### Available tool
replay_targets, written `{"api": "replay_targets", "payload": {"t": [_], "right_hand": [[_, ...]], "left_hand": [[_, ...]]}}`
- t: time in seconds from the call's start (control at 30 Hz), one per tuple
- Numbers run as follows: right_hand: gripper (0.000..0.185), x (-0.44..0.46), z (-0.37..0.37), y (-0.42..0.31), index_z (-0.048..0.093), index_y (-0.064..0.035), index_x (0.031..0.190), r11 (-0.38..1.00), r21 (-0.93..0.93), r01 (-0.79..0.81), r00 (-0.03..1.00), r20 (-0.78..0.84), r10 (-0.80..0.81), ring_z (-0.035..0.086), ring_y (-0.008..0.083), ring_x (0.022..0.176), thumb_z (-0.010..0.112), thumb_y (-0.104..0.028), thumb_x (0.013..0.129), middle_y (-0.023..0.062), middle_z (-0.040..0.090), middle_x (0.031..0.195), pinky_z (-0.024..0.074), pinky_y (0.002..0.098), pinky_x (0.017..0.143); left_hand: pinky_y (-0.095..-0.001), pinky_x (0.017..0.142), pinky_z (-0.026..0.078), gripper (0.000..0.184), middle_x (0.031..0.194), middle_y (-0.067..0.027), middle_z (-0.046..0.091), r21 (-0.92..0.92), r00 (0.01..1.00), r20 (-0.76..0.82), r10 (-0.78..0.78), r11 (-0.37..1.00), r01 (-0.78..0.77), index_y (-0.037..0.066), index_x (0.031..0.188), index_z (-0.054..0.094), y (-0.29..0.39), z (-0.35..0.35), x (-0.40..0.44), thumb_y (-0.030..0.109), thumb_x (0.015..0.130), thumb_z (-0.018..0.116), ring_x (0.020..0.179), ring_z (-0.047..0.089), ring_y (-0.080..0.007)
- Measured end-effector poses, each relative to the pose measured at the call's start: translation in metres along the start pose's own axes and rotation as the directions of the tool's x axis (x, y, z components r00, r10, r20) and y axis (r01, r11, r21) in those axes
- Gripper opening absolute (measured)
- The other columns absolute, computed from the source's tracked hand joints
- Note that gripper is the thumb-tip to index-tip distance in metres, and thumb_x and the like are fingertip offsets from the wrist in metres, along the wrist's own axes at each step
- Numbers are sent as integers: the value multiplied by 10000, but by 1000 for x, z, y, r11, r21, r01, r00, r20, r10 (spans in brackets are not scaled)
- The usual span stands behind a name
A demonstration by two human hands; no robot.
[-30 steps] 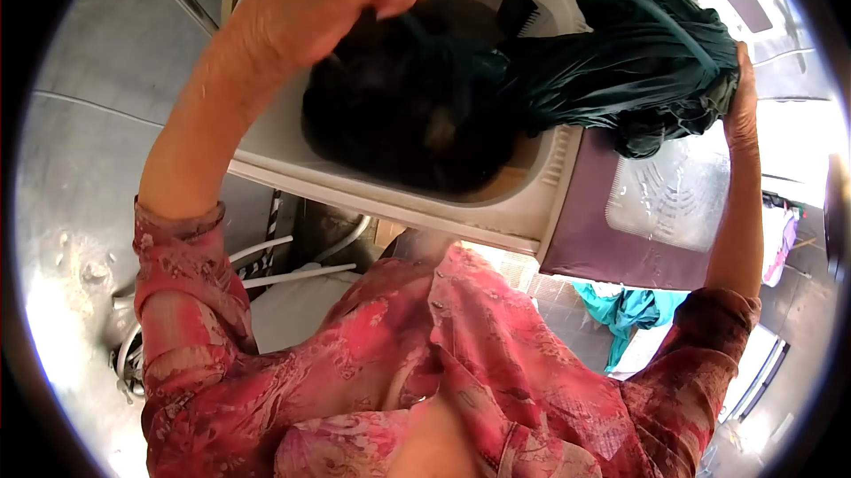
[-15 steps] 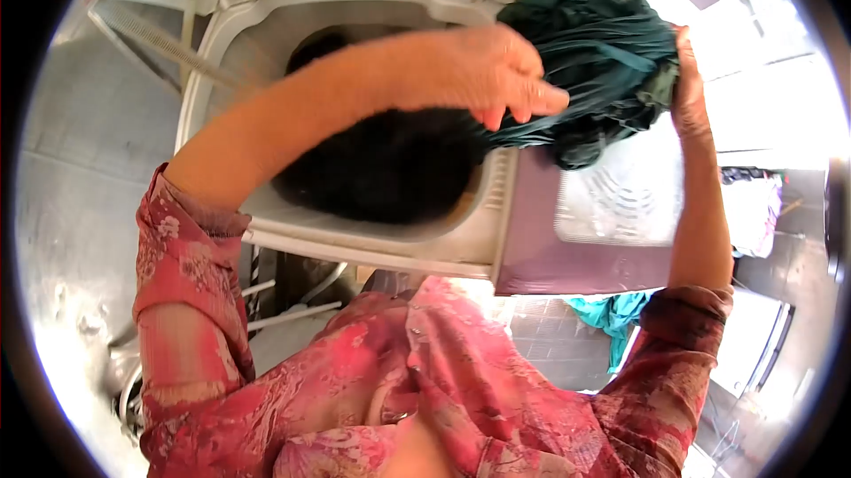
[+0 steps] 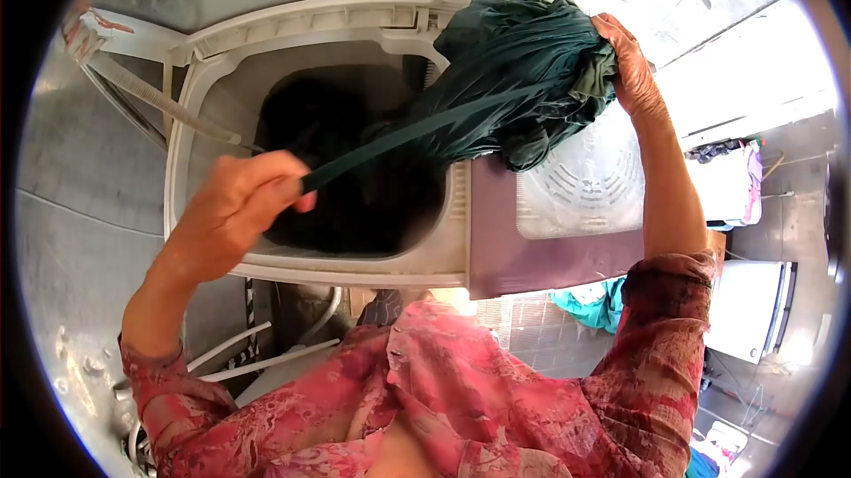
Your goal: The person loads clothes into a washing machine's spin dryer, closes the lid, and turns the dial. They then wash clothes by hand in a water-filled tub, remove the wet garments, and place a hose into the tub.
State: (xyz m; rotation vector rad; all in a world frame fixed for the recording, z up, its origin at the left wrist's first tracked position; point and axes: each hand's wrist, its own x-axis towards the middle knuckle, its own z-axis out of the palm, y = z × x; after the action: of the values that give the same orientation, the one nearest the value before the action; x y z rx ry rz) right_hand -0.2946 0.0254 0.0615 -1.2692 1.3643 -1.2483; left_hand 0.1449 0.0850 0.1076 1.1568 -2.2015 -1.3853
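Holding a green strip (image 3: 399, 139) straight over the wash tub (image 3: 222, 115)

Left hand (image 3: 253, 199) grips the strip; right hand (image 3: 634, 70) holds the far end of the green bundle (image 3: 505, 62), over the tub's edge. Firm hands and gentle pulls should stop slips.

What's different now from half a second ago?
The left hand has swept left and toward the person's body, and now grips a green strap stretched taut from the dark bundle. The right hand stays at the bundle's right end.
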Motion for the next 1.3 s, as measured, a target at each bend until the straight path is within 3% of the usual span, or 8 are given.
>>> {"api": "replay_targets", "payload": {"t": [0.17, 0.33, 0.47, 0.63, 0.7, 0.77, 1.03, 1.3], "right_hand": [[823, -3, -8, 19, 375, 22, 1357, 992, -98, 83, 982, -162, -99, 395, 244, 1249, 640, -515, 792, 166, 436, 1343, 300, 346, 1053], [500, 0, -1, 11, 545, -29, 1087, 996, -68, 59, 994, -87, -65, 511, 162, 965, 603, -455, 831, 39, 561, 1019, 399, 289, 897], [628, 5, -11, 17, 478, 15, 1270, 999, -42, -10, 999, -40, 8, 493, 178, 1112, 627, -406, 829, 68, 526, 1208, 349, 285, 994], [566, 10, 9, 16, 495, 15, 1258, 999, 14, -30, 968, -249, 32, 511, 186, 1099, 593, -363, 849, 80, 548, 1194, 374, 290, 983], [556, 11, 4, 20, 498, 17, 1254, 999, -11, -53, 966, -255, 48, 525, 191, 1080, 579, -362, 856, 84, 563, 1176, 387, 290, 970], [549, 11, 3, 20, 504, 19, 1246, 1000, -1, -11, 979, -202, 11, 535, 190, 1058, 571, -366, 861, 84, 576, 1150, 393, 290, 962], [523, 21, -14, 33, 530, 0, 1221, 997, 72, -16, 980, -197, 30, 542, 186, 1042, 559, -382, 864, 81, 585, 1130, 411, 293, 945], [510, 26, -9, 34, 546, -14, 1209, 999, -13, -33, 964, -265, 28, 546, 205, 1025, 546, -388, 862, 92, 590, 1123, 408, 305, 937]], "left_hand": [[-241, 515, 336, 239, 598, -7, 478, 11, 988, 11, -153, 988, 153, 17, 848, 578, -45, -21, -40, 229, 935, 505, 559, 399, -80], [-267, 686, 431, 242, 712, -42, 538, -62, 992, 112, 52, 997, -45, 19, 863, 570, -98, -34, -65, 245, 929, 515, 606, 474, -136], [-285, 753, 453, 243, 716, -57, 564, 18, 937, 246, -249, 967, 252, 17, 1049, 576, -133, -40, -56, 211, 926, 495, 665, 541, -175], [-307, 757, 469, 541, 786, -95, 629, 20, 819, 565, -97, 994, 104, 28, 1340, 397, -98, 6, 31, 326, 904, 514, 791, 611, -218], [-335, 766, 487, 580, 773, -103, 626, 125, 837, 543, -65, 992, -4, 23, 1309, 421, -70, 41, 69, 407, 887, 524, 765, 621, -264], [-365, 589, 468, 498, 703, -103, 591, 625, 864, 118, 489, 640, -447, 46, 1212, 512, -93, 100, 96, 381, 852, 590, 613, 586, -280], [-321, 486, 429, 217, 597, -56, 510, 790, 617, -303, 726, 554, -264, 91, 725, 518, -39, 149, 141, 216, 739, 696, 512, 533, -232], [-324, 477, 397, 77, 644, -147, 563, -108, 925, -298, 236, 955, -278, 15, 833, 556, 4, 150, 54, 83, 870, 551, 537, 567, -295]]}}
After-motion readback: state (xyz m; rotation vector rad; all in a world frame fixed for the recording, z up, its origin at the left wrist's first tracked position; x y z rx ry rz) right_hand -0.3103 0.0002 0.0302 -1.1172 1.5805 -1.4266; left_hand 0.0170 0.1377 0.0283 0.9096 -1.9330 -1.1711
